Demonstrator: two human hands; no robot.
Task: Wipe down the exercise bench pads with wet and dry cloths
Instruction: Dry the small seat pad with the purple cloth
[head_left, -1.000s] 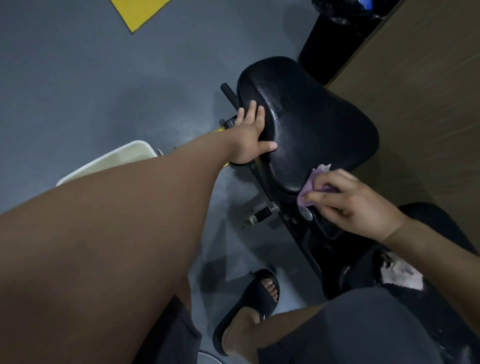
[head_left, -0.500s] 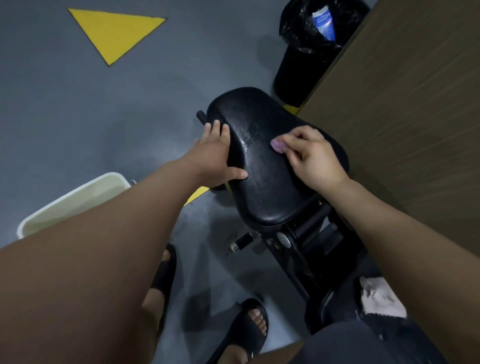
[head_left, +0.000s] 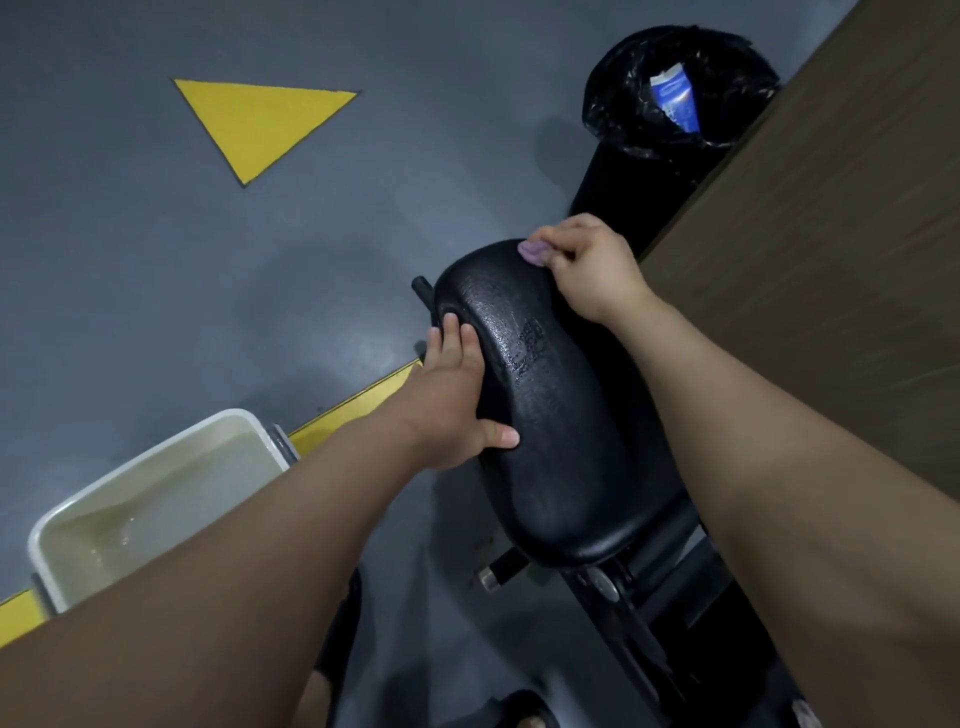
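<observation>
On the left a white plastic tub of water (head_left: 156, 499) is parked on the floor. The left hand (head_left: 452, 400) is laid flat, fingers straight, against the left edge of the black padded bench pad (head_left: 550, 415). A small purple cloth (head_left: 532, 253) is pinched in the curled right hand (head_left: 592, 265) at the pad's far tip, so its long axis is laid out back toward the body, likely the next stroke's path.

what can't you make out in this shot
Head view only:
- Cloth: mostly hidden under the right hand; wet or dry cannot be told.
- Pad: its right side is covered by the right forearm.
- Bench frame: dark, cut off by the bottom edge.
- Packet in the bin: print too small to read.
</observation>
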